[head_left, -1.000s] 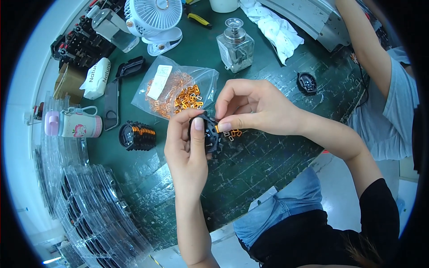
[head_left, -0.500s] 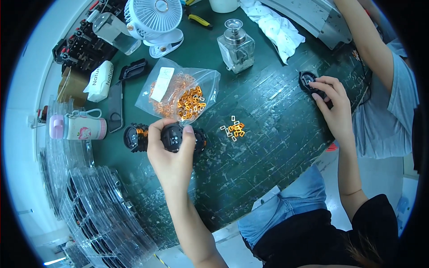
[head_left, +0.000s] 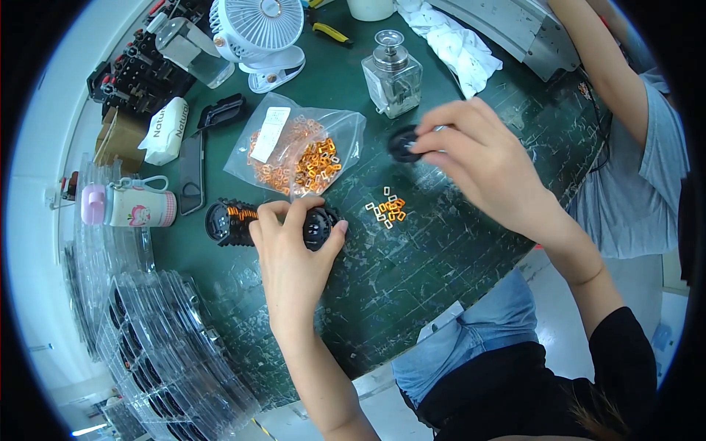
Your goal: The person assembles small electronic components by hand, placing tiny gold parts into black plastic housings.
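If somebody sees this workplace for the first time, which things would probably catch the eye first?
Probably the bright orange pieces in the clear bag, on the green table near its middle. Next, the right hand with a blurred round black part, right of the bag, and the left hand on a similar one below it. The white fan stands out at upper left.

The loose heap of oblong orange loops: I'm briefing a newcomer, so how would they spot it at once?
On the green worktable, find the clear plastic bag of orange pieces. Just to its lower right in the picture lies the heap of oblong orange loops, some looking pale. Unlike the bagged pieces, these lie bare on the tabletop and are far fewer.
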Action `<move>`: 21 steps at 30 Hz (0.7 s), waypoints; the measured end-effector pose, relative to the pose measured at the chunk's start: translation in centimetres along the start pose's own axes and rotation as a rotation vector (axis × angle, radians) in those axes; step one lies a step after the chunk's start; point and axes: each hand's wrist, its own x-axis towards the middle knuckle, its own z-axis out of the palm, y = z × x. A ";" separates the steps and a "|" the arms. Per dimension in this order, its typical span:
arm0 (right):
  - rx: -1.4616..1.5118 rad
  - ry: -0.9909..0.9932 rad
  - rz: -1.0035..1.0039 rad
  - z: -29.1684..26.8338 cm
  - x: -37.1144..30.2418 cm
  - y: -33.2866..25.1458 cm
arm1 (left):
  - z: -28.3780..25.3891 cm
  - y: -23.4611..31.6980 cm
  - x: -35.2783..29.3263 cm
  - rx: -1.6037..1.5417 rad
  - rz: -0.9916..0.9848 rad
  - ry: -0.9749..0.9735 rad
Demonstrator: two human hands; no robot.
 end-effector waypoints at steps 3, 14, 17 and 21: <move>0.054 0.111 -0.166 2.1 2.5 -0.8 | -0.5 0.2 0.1 -0.039 -0.016 0.065; 0.275 0.122 -0.376 5.6 1.5 -0.9 | 0.9 1.1 0.5 -1.164 -0.354 0.096; 0.422 -0.194 -0.120 4.5 1.2 -0.1 | 0.5 1.0 0.7 -1.168 -0.386 0.194; 0.504 -0.588 0.061 3.5 1.2 1.1 | 0.5 0.8 0.8 -1.183 -0.401 0.207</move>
